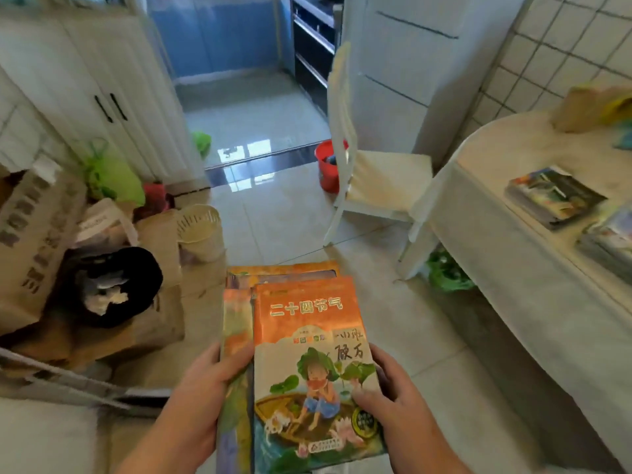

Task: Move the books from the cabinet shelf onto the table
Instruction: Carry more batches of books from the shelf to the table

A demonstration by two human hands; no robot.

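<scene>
A: Head view: person holds a stack of books (pixel 307 354) in both hands, low centre of frame, over the tiled floor (pixel 290 213). Not on the table (pixel 513 213).

B: Orientation?

A: Long axis runs away from the person, bottom edge near the body, top edge pointing toward the doorway. Covers face up. Top book (pixel 314 371) is orange with a child in a boat, title upright to the wearer. Books under it are fanned out to the left and poke past the far end.

B: Grip?

A: Left hand (pixel 201 391) clamps the left edge, thumb curled over the top of the lower books. Right hand (pixel 393 395) clamps the right edge, thumb pressed on the top cover. Fingers underneath are hidden.

B: Table?

A: Right side, white cloth, well apart from the held stack. Two book piles on it: one (pixel 554 196) mid-table, another (pixel 612 241) just beside it, cut by the frame edge. White chair (pixel 376 179) stands at the table's far end.

B: Left side?

A: Cardboard boxes (pixel 37 241), bags, a cream basket (pixel 200 230). Blurry.
</scene>
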